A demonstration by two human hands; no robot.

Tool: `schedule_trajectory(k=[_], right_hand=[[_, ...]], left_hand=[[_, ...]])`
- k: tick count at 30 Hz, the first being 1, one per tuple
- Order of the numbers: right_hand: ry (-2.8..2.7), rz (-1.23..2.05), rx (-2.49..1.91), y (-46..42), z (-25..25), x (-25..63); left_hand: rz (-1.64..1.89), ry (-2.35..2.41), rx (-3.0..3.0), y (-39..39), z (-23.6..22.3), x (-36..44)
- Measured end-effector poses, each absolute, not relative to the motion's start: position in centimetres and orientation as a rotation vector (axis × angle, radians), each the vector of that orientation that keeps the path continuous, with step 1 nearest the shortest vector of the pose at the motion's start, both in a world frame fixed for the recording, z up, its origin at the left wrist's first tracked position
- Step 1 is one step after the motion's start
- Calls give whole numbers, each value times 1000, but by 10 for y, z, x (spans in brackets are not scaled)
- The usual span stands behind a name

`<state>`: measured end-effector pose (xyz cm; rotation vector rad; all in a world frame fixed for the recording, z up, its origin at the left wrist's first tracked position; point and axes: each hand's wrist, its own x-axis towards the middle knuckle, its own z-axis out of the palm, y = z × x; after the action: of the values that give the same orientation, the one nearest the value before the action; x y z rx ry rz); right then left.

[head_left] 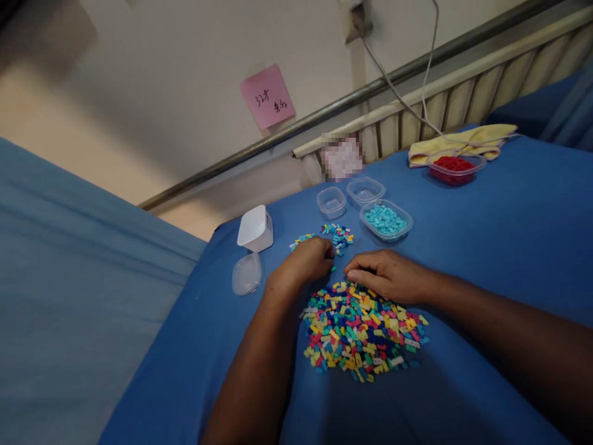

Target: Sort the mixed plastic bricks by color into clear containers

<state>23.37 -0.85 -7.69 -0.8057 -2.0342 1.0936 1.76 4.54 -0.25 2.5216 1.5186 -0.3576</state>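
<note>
A heap of small multicoloured toy building bricks (364, 330) lies on the blue cloth in front of me. My left hand (315, 254) is closed with its fingers curled down, between the heap and a smaller scatter of mostly blue bricks (340, 235). What its fingertips hold, if anything, is hidden. My right hand (386, 275) rests at the heap's far right edge, thumb and fingers drawn together over the bricks. Any brick in its fingertips is too small to make out. A clear tub of light blue bricks (385, 220) stands just beyond my right hand.
Two clear tubs, a smaller one (332, 204) and a larger one (365, 191), stand beyond the scatter. A white box (256, 228) and a clear lid (247, 274) are at left. A tub of red pieces (453, 170) sits by a yellow cloth (463, 143) near the bed rail.
</note>
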Motion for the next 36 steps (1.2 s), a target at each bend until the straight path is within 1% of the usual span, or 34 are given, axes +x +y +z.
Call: schedule_trajectory(k=[6,11,14,17,21,24,26,29,33,36], right_hand=[[-2032,1083,-804,-9,-78,233],[-2023,1056,-791,-8,-76,232],[-2014,1056,-795,-7,-75,232],[-2009,1048,-781,-7,-76,232],[-2010,1048,-754,-7,-78,233],[-1986,1055,-749,-7,-79,233],[-1979,1051,-755,-7,-78,233],[-1994,1037,-769,-7,-77,232],[-1987,1055,-766,-8,-78,232],[-1986,1055,-768,-7,-81,231]], left_hand=[[-323,1530,2498,47,-5,15],[-93,1519,2428,50,4,18],[103,1477,2443,58,13,37],[236,1312,2508,72,19,72],[274,1158,2560,91,24,110],[308,1163,2562,95,31,106],[295,1244,2532,92,36,86],[181,1412,2499,83,32,50],[-58,1441,2595,69,5,20],[-76,1369,2657,62,-13,17]])
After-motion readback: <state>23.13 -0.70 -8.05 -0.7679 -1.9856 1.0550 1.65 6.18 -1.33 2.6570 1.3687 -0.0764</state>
